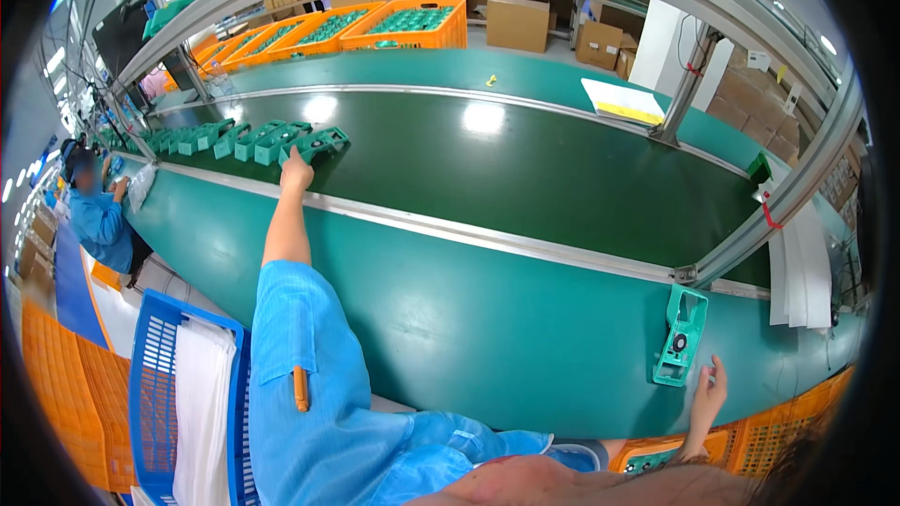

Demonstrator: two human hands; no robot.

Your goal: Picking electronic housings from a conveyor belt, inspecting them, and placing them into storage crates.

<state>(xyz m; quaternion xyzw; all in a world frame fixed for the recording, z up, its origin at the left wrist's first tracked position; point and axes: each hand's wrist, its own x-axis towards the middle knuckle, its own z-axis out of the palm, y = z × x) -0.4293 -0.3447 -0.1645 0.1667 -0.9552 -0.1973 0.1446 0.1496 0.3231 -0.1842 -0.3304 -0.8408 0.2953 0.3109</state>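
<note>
Brown cardboard boxes (517,22) stacked beyond conveyor, top centre; white-yellow sheet (623,100), possibly label pad, right of them.

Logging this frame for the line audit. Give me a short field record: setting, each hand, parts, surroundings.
setting: green workbench beside a dark conveyor belt
left hand: left hand stretched out to the belt, touching the nearest green part at the end of a row
right hand: right hand open, fingers spread, beside a green plastic part lying flat on the bench
row: green parts lined along the belt
surroundings: orange crates beyond the belt; blue basket at lower left; another person at far left
</note>
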